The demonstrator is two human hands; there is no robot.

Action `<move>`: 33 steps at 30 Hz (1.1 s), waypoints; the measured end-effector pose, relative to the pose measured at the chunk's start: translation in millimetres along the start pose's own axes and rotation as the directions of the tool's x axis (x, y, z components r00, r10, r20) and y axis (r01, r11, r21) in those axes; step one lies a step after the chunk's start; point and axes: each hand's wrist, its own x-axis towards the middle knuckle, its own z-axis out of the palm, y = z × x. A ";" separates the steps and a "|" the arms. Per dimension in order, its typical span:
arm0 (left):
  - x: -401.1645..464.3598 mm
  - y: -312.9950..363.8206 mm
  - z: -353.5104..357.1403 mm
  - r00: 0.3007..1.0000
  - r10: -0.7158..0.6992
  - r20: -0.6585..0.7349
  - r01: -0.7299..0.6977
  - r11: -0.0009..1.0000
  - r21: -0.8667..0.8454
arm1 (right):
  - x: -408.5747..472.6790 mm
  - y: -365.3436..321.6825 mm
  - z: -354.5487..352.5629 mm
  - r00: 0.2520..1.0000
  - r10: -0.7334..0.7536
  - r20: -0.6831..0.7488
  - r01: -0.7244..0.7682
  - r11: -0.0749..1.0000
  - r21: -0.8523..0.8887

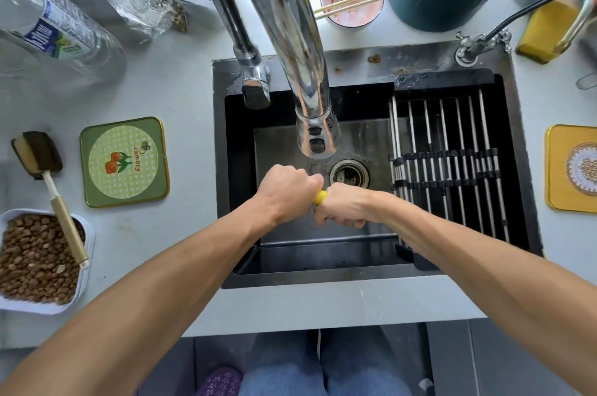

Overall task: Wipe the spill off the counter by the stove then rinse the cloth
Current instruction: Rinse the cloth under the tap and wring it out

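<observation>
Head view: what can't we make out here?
- Yellow cloth: only a sliver shows between the left hand and right hand; curled fingers hide the rest.
- Water flow from the faucet: too faint to tell.
- Stove and spill: outside the frame.
- Bottle: cut by the left edge.

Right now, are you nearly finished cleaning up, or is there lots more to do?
Nearly finished, it seems. The wiping looks over: both hands are above the sink, no stove in view. The left hand and right hand squeeze a yellow cloth just below the faucet spout. I can't tell whether water is running. Left: finish rinsing and wringing.
</observation>
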 end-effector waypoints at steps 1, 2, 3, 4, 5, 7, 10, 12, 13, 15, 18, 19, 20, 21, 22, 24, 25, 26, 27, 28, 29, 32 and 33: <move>0.4 2.0 -0.1 1.000 -0.024 0.000 0.024 1.000 -0.015 | 1.9 1.1 -2.2 1.000 -0.008 -0.026 0.007 0.999 -0.035; 1.0 3.7 -1.1 0.998 -0.056 0.003 0.056 0.998 -0.038 | 3.7 2.1 -4.3 0.997 -0.022 -0.070 0.017 0.997 -0.081; 1.7 4.9 -2.1 0.996 -0.086 0.006 0.086 0.995 -0.058 | 5.4 2.8 -5.9 0.992 -0.037 -0.122 0.022 0.992 -0.127; 2.6 6.4 -2.3 0.995 -0.102 0.001 0.102 0.992 -0.069 | 6.8 3.2 -6.7 0.984 -0.047 -0.172 0.017 0.985 -0.170; 3.0 7.9 -2.1 0.994 -0.109 -0.009 0.108 0.992 -0.068 | 8.0 3.6 -7.1 0.975 -0.051 -0.216 0.005 0.978 -0.208; -0.4 9.7 -2.4 0.992 -0.122 -0.033 0.120 0.991 -0.057 | 6.8 2.0 -4.3 0.952 -0.061 -0.301 -0.026 0.960 -0.278; -6.4 10.6 -0.5 0.982 -0.178 -0.057 0.168 0.974 -0.150 | 3.8 0.6 -0.8 0.915 -0.129 -0.382 -0.021 0.931 -0.364; -10.8 11.5 -2.1 0.955 -0.290 0.063 0.295 0.901 -0.319 | -2.1 3.0 0.0 0.885 -0.219 -0.410 0.040 0.915 -0.402; -12.2 10.0 -3.0 0.923 -0.336 0.187 0.385 0.804 -0.453 | -6.1 6.0 1.2 0.859 -0.288 -0.423 0.094 0.901 -0.423; -15.3 4.4 -2.4 0.839 -0.282 0.464 0.543 0.421 -0.726 | -14.3 14.4 7.1 0.767 -0.434 -0.472 0.200 0.861 -0.467; -27.5 -0.4 -4.0 0.770 0.022 0.637 0.636 -0.085 -0.767 | -25.9 28.9 19.0 0.561 -0.603 -0.567 0.287 0.785 -0.550; -32.7 0.4 -5.0 0.763 0.120 0.636 0.646 -0.199 -0.737 | -27.9 34.1 21.7 0.506 -0.646 -0.572 0.300 0.754 -0.585; -37.1 2.7 -4.9 0.758 0.204 0.619 0.650 -0.301 -0.698 | -28.1 39.4 24.1 0.460 -0.691 -0.558 0.309 0.714 -0.629; -40.9 6.2 -4.5 0.757 0.274 0.593 0.652 -0.386 -0.653 | -27.4 43.3 26.8 0.416 -0.737 -0.533 0.315 0.666 -0.676; -44.1 10.6 -4.7 0.757 0.335 0.561 0.651 -0.451 -0.611 | -25.9 45.3 29.2 0.366 -0.779 -0.510 0.320 0.619 -0.717; -49.6 21.1 -6.1 0.756 0.450 0.476 0.655 -0.515 -0.553 | -21.7 43.2 32.8 0.233 -0.838 -0.493 0.343 0.545 -0.765; -52.1 26.7 -6.5 0.753 0.510 0.416 0.656 -0.530 -0.537 | -19.9 39.7 33.0 0.153 -0.855 -0.495 0.356 0.515 -0.780; -54.6 31.5 -7.5 0.747 0.570 0.344 0.656 -0.543 -0.524 | -19.2 35.6 30.4 0.080 -0.870 -0.486 0.366 0.480 -0.797; -57.6 35.0 -8.4 0.736 0.621 0.269 0.656 -0.557 -0.509 | -19.3 32.5 25.6 0.021 -0.885 -0.465 0.370 0.439 -0.819; -60.9 36.2 -9.7 0.722 0.662 0.200 0.659 -0.569 -0.492 | -20.9 29.7 18.8 -0.020 -0.906 -0.423 0.367 0.387 -0.846; -64.5 34.1 -11.4 0.705 0.693 0.147 0.664 -0.574 -0.479 | -22.7 27.3 10.9 -0.034 -0.931 -0.364 0.369 0.326 -0.870; -71.4 16.4 -17.7 0.676 0.720 0.157 0.670 -0.512 -0.538 | -30.7 16.1 -8.5 0.038 -0.984 -0.175 0.399 0.176 -0.900; -70.3 9.4 -20.4 0.678 0.702 0.219 0.657 -0.445 -0.609 | -33.5 11.9 -11.6 0.070 -0.987 -0.143 0.377 0.159 -0.912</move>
